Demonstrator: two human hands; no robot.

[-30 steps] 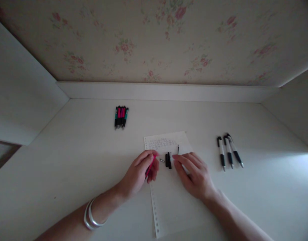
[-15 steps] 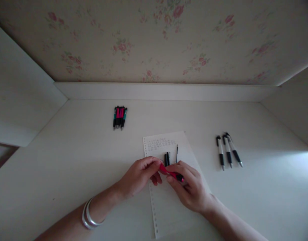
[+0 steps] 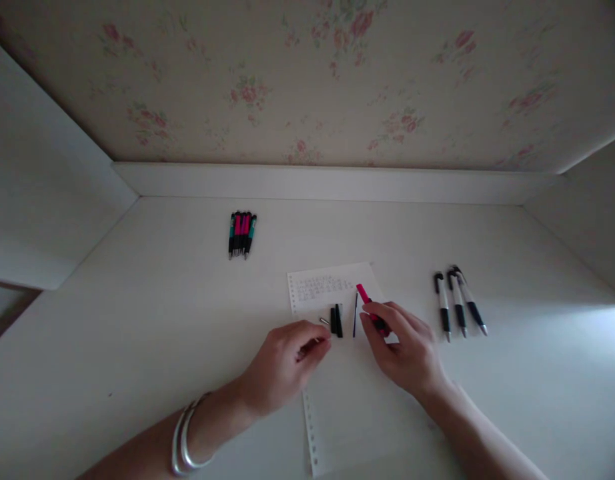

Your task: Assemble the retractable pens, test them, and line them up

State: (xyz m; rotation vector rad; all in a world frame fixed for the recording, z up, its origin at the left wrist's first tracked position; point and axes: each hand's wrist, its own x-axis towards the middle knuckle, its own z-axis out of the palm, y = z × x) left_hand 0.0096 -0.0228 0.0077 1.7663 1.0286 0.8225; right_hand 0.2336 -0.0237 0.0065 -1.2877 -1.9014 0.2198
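My right hand [image 3: 405, 347] grips a pink pen barrel [image 3: 366, 300] near its dark end, the pink end pointing away over a sheet of paper [image 3: 347, 393]. My left hand [image 3: 287, 363] rests on the paper's left edge with its fingers curled, fingertips near a small metal spring [image 3: 324, 321]. Two short black pen parts [image 3: 336, 320] and a thin dark refill [image 3: 355, 315] lie on the paper between my hands.
A bunch of pink and teal pens [image 3: 241, 233] lies at the back left of the white desk [image 3: 137, 313]. Three white and black pens [image 3: 457, 303] lie to the right. A flowered wall [image 3: 307, 80] rises behind the desk.
The pink barrel went from my left hand to my right, which carried it right and away. My left hand drew back and curled near the spring.
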